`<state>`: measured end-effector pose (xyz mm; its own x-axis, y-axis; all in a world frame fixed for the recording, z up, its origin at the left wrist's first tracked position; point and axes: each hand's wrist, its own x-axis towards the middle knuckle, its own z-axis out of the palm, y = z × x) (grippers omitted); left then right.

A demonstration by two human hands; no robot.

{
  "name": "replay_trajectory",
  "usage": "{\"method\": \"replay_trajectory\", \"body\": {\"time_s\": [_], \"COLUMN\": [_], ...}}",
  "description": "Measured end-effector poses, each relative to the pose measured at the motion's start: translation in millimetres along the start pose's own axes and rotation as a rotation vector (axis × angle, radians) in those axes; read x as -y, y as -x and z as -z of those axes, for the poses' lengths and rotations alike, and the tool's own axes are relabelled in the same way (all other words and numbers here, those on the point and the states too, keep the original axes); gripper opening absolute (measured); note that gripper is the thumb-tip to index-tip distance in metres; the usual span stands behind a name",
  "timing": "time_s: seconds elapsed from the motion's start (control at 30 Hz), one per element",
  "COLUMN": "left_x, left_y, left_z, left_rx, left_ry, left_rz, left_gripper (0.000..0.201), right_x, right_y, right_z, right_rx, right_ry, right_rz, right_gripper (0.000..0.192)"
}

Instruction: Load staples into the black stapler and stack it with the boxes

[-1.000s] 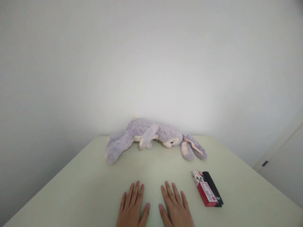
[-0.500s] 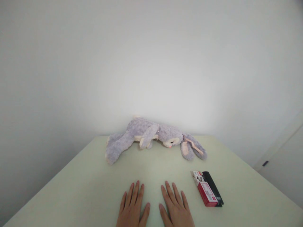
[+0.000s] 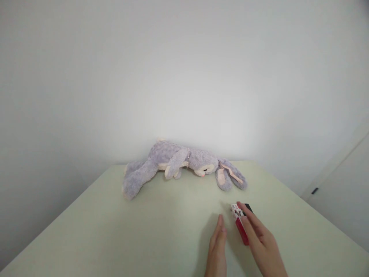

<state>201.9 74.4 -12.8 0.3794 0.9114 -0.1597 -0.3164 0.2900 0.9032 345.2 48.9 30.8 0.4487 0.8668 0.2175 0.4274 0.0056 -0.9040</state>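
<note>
My right hand (image 3: 265,246) reaches over a small red-and-white printed box (image 3: 241,229) on the right of the table. Its thumb and a stretched finger lie across the box's top, apart from each other; the other fingers are mostly hidden. Beyond that finger, part of a black object (image 3: 248,208) shows alongside the box, the remainder covered by the hand. My left hand (image 3: 216,248) is turned edge-on to the left of the box, fingers straight and together, holding nothing. A gap separates it from the box.
A lilac plush rabbit (image 3: 170,154) lies on its side at the back of the pale green table (image 3: 129,234), long ears pointing right. Behind it rises a plain light wall (image 3: 184,84). A small dark fitting (image 3: 314,191) sits on a white panel at the far right.
Both hands have left their flat spots at the front of the table and moved right. The right one has come over the box; the left has turned on edge. The view shifts slightly.
</note>
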Motion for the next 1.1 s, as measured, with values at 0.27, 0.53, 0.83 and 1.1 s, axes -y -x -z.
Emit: {"method": "replay_trajectory", "body": {"time_s": [0.27,0.53,0.83,1.1], "left_x": [5.7,-29.4,-45.6,-15.9], "left_y": [-23.9,6.2,57.5,59.6], "left_z": [-65.4,8.9,145.2,123.3], "left_rx": [0.022,-0.213,-0.427,-0.559], "left_ry": [0.125,-0.079,-0.373,-1.013], "left_rz": [-0.009,-0.036,-0.097,-0.408], "left_gripper": [0.094,0.074,0.077,0.063], "right_x": [-50.4,-9.8,14.6,25.0], "right_y": [-28.4,10.7,64.5,56.0], "right_z": [44.2,-28.6,-143.6,-144.9], "right_rx": [-0.031,0.177,0.451,0.191], "right_ry": [-0.180,-0.302,-0.370,-0.128], "right_rz": [-0.220,-0.200,-0.042,0.033], "right_gripper": [0.067,0.074,0.079,0.060]}}
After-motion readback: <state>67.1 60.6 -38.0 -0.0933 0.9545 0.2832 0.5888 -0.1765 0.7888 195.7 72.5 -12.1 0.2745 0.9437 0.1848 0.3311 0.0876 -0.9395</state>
